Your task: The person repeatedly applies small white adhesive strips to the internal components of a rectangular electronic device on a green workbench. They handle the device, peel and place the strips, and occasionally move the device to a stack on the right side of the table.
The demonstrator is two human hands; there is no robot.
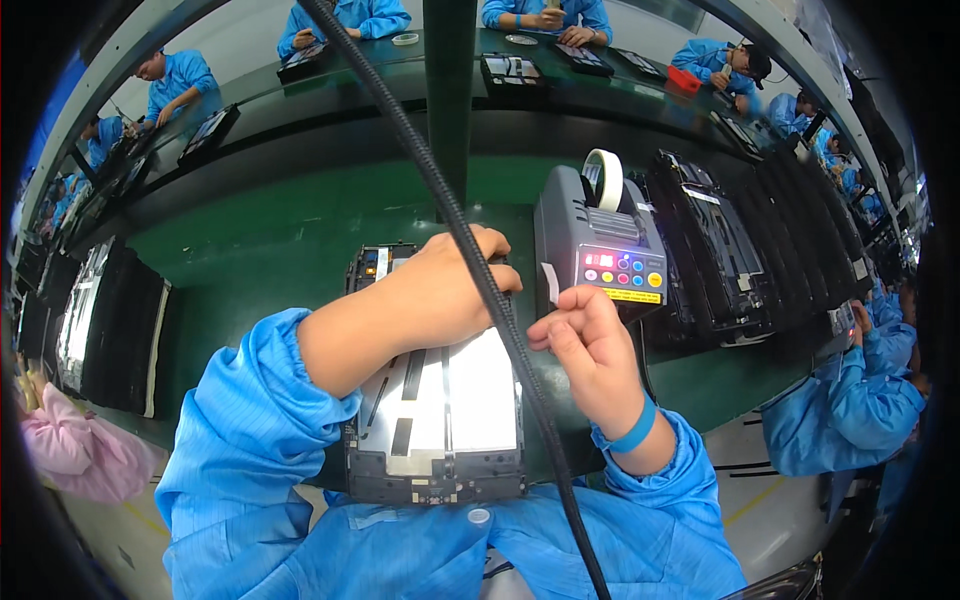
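Observation:
In front of me lies a flat tablet-like device [483, 385], its back off, with silvery-white panels and black strips inside. My left hand [450, 285] reaches across its upper part, fingers curled down near the top right edge; the fingertips are partly hidden, so what they grip does not show. To the right of the device, my right hand [590, 350] is raised with bent fingers. A short white strip of tape [550, 284] stands up from its fingertips, just in front of a grey tape dispenser [590, 235] carrying a white roll [604, 178].
A black braided cable [440, 190] crosses the view in front of my left hand. Dark devices stand stacked on the right [710, 240] and at the left [110, 325] of the green table [260, 245]. Several people in blue work at a far bench; others sit close on both sides.

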